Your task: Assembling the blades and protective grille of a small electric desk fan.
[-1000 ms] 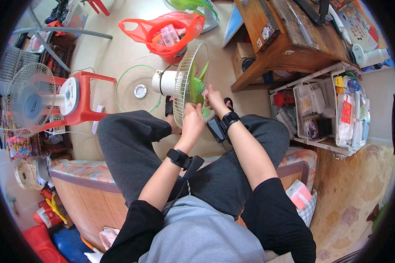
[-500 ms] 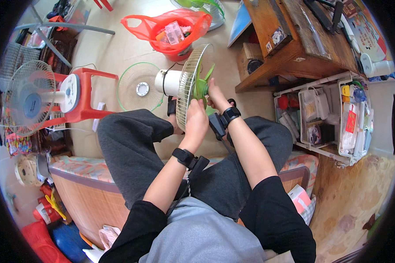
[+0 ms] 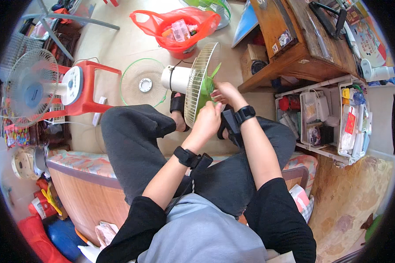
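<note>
Between my knees stands a fan head with a white motor housing (image 3: 173, 79), tilted so its cream wire rear guard (image 3: 196, 81) is seen edge-on. Green fan blades (image 3: 205, 93) sit inside that guard. My left hand (image 3: 207, 119) is closed at the lower blade edge, thumb raised, in front of the guard's rim. Facing it from the right, my right hand (image 3: 228, 94) has its fingers curled at the middle of the blades, largely covering the hub. The exact contact of the fingertips is partly hidden. A round front guard with a green rim (image 3: 129, 101) lies on the floor to the left.
Beyond the fan stands a red bucket (image 3: 182, 53) with a red plastic bag and small packages. A red stool (image 3: 88, 105) on the left has another fan (image 3: 72, 85) on it. To the right are a wooden desk (image 3: 289, 61) and white storage baskets (image 3: 343, 154).
Both hands have shifted, with my left hand moving right, closer to the right one. The green blades have turned a little, and the hub is now more covered. The whole view has shifted slightly.
</note>
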Available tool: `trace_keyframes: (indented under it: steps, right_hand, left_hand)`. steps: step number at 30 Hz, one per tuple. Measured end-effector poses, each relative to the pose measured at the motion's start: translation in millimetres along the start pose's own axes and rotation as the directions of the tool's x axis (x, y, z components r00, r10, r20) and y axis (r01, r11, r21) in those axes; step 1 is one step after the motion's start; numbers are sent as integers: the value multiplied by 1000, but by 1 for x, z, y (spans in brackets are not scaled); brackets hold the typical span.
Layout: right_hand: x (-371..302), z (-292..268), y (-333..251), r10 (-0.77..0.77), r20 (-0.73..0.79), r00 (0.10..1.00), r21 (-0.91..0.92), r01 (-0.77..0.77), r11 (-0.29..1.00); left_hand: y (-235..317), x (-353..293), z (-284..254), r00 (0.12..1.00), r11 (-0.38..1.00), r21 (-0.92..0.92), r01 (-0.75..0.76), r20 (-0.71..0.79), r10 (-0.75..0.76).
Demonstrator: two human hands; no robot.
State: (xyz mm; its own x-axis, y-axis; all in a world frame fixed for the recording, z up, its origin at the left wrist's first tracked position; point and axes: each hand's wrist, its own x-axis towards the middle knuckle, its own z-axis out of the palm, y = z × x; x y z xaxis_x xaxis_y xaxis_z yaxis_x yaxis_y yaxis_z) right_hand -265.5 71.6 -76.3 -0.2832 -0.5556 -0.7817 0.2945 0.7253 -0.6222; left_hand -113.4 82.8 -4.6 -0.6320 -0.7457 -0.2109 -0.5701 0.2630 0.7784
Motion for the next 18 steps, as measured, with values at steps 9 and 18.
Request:
trace_keyframes:
  steps: [9, 18]
  right_hand:
    - [-111, -37, -14, -271, -86, 959, -36, 269, 963]
    - [-160, -11, 42, -296, -10, 955, 429, 272, 862]
  left_hand:
    - [25, -21, -60, 959, 953, -118, -279, -81, 270]
    - [-32, -28, -75, 961, 987, -46, -155, -240, 139]
